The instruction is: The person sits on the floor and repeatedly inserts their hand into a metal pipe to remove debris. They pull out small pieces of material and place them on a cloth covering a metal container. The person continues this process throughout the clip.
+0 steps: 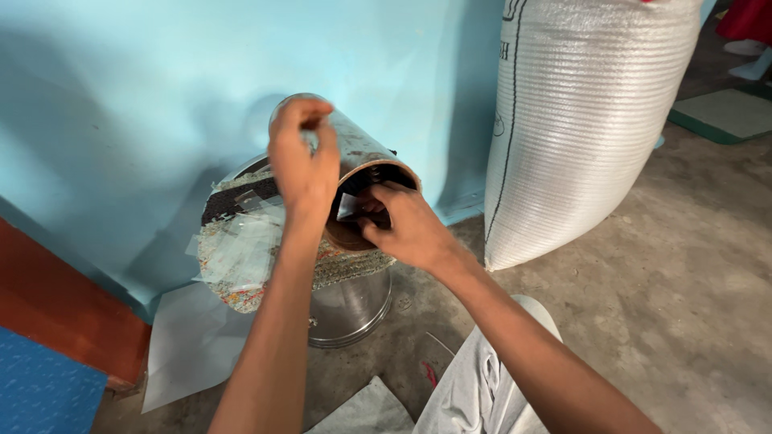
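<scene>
A metal cylinder [363,149] with a dark slotted bore lies tilted on a patterned cloth pad [233,277] atop a steel drum [350,309]. My left hand [301,161] grips the cylinder's upper side, fingers curled over its wall. My right hand [406,225] is at the open front end, fingertips pinching a small clear strip [347,207] at the bore's mouth. Clear plastic sheets [241,241] lie on the pad to the left.
A large white woven sack [579,120] leans against the turquoise wall [121,104] to the right. White sheets [189,341] lie on the concrete floor by the drum. My grey-trousered knee [482,378] is below. A green mat [724,112] lies far right.
</scene>
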